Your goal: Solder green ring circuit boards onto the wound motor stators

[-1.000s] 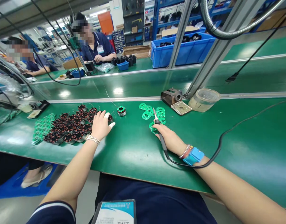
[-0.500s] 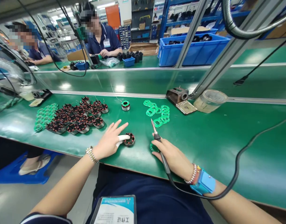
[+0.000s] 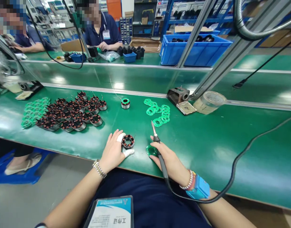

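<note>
The table (image 3: pixel 207 136) carries the work. Beyond it, on the far surface, sits a blue crate (image 3: pixel 181 53).

A cluster of wound cores (image 3: pixel 74 110) lies toward your left, with a heap of green pieces (image 3: pixel 36 110) against its outer side. Near the back edge, a clear tub (image 3: pixel 208 103) sits beside the iron stand (image 3: pixel 180 95).

Your right hand (image 3: pixel 172 160) grasps the soldering iron (image 3: pixel 162 164) by its handle and also pinches a green ring (image 3: pixel 148 151) at the fingertips. For good control, support the handle firmly, hold the ring by its rim, and let the cable run slack over the wrist. Avoid squeezing the ring; it looks thin enough to bend.

Your left hand (image 3: pixel 113 152) loosely grasps the near core (image 3: pixel 128 146), thumb and forefinger on either side. The core rests on the table between your hands, its copper windings facing up. Hold it by the outer wall, level, with the fingertips below the top edge and clear of the windings.

A ring-topped core (image 3: pixel 125 105) stands farther back, and loose green rings (image 3: pixel 165 117) lie overlapping to its right.

The metal tip (image 3: pixel 153 126) points away from you, apart from both hands. Treat it as hot; point it away from the fingers and the thin wire (image 3: pixel 134 138) at the core's edge.
</note>
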### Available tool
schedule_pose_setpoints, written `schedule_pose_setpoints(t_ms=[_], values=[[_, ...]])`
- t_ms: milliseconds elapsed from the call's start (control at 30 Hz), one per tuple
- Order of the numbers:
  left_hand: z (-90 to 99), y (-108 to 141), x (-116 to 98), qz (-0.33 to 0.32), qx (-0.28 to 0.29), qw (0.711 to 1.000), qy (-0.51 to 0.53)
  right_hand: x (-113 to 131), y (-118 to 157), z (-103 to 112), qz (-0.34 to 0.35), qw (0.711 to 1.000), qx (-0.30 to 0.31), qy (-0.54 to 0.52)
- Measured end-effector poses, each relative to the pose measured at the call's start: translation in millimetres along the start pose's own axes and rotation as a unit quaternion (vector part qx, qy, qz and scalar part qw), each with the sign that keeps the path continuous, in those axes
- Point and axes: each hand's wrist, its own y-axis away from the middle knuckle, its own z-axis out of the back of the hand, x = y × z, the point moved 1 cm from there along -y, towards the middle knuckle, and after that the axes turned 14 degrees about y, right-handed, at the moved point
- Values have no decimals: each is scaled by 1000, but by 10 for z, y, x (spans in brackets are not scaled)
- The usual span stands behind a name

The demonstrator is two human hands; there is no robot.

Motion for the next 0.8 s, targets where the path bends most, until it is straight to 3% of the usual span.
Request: schedule_pose_setpoints(t_ms=[67, 200, 400, 567, 800], values=[[-32, -33, -54, 14, -5, 997, 76, 47, -2, 18, -8, 1000, -19, -7], [-43, 66, -179, -3, 44, 979, 198, 144, -27, 118, -28, 997, -61, -26], [-13, 201, -319, -37, 60, 963, 261, 215, -72, 166, -18, 995, -61, -71], [-45, 213, -325, -33, 81, 927, 364, 218, -33, 115, -28, 995, -50, -78], [-120, 210, -335, -69, 42, 963, 258, 190, 21, 151, -37, 995, -62, -72]])
